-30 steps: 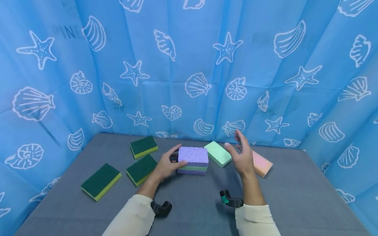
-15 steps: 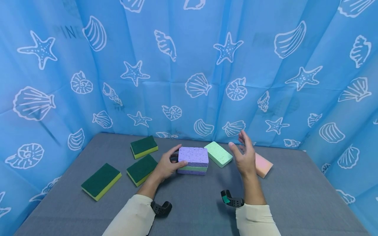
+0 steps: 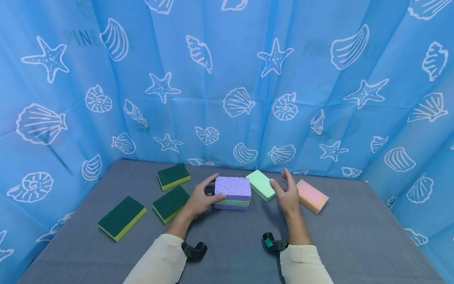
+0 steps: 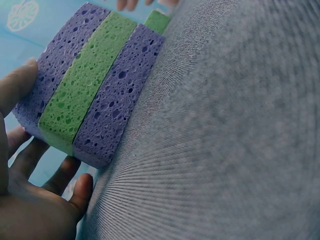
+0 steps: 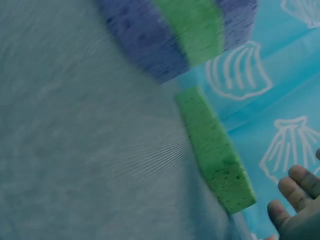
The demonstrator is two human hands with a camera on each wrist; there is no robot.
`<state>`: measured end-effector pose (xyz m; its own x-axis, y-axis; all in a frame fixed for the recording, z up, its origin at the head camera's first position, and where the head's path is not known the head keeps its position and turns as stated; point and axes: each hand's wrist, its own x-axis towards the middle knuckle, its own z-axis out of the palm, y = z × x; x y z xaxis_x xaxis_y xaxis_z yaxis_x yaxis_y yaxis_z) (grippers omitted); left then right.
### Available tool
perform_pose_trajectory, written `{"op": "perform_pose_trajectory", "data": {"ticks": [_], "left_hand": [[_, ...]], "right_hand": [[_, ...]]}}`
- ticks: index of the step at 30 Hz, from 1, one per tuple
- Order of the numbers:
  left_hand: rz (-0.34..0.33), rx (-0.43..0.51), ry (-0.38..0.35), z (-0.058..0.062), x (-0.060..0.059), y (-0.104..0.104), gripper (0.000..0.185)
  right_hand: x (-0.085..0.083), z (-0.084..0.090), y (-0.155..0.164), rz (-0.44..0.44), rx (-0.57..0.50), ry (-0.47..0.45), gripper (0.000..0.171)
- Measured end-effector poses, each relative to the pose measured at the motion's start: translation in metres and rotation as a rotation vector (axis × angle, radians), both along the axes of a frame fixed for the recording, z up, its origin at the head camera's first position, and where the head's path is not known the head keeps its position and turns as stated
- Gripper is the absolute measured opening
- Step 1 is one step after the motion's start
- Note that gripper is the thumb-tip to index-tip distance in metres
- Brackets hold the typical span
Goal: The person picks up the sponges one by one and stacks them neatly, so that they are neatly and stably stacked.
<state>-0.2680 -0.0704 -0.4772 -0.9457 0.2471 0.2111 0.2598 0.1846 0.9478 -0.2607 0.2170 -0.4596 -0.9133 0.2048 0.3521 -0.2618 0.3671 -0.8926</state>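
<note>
A stack of three sponges (image 3: 232,187), purple over green over purple, stands mid-table. My left hand (image 3: 198,200) holds its left end, thumb at the front corner of the upper purple sponge and a finger behind. In the left wrist view the lower fingers (image 4: 31,155) lie by the stack's end. To the right of the stack, a loose light green sponge (image 3: 260,184) lies flat and angled. Just right of that sponge my right hand (image 3: 290,199) hovers with fingers extended and thumb apart, holding nothing; the right wrist view shows a gap between hand and green sponge (image 5: 215,150).
An orange-pink sponge (image 3: 313,196) lies right of my right hand. On the left are three yellow sponges with dark green scouring tops: one at the back (image 3: 173,176), one near my left wrist (image 3: 170,203), one further left (image 3: 122,217). A blue shell-print curtain (image 3: 213,98) borders the grey table.
My right hand drifts slightly right at first, then back left and lower toward the light green sponge, uncovering more of the orange-pink sponge. My left hand and the stack stay put.
</note>
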Motion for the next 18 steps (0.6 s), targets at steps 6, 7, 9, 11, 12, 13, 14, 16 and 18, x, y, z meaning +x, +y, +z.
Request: {"op": "perform_pose_trajectory", "data": {"ticks": [6, 7, 9, 11, 12, 13, 14, 16, 18], "left_hand": [[-0.001, -0.004, -0.018, -0.002, 0.0, 0.0, 0.074], [-0.002, 0.0, -0.018, -0.002, 0.0, 0.0, 0.074], [-0.007, 0.009, -0.016, -0.002, -0.001, 0.0, 0.075], [-0.01, 0.013, -0.011, -0.002, -0.001, 0.0, 0.075], [-0.012, 0.013, -0.011, -0.002, -0.001, 0.0, 0.075], [-0.012, 0.011, -0.014, -0.002, -0.002, 0.0, 0.075], [-0.01, 0.006, -0.017, -0.002, -0.002, 0.0, 0.075], [-0.005, -0.003, -0.018, -0.001, -0.002, 0.0, 0.074], [-0.002, -0.008, -0.019, -0.001, -0.002, 0.0, 0.073]], "right_hand": [[-0.005, -0.014, -0.001, 0.019, 0.126, -0.176, 0.083], [-0.006, -0.015, -0.001, 0.019, 0.161, -0.203, 0.085], [-0.008, -0.018, -0.001, 0.018, 0.226, -0.249, 0.088], [-0.01, -0.019, -0.002, 0.015, 0.267, -0.27, 0.09], [-0.011, -0.019, -0.002, 0.017, 0.283, -0.275, 0.09], [-0.011, -0.019, -0.002, 0.018, 0.298, -0.281, 0.09], [-0.011, -0.019, -0.003, 0.019, 0.312, -0.288, 0.09], [-0.01, -0.019, -0.003, 0.017, 0.341, -0.302, 0.09], [-0.01, -0.018, -0.004, 0.009, 0.379, -0.319, 0.09]]}}
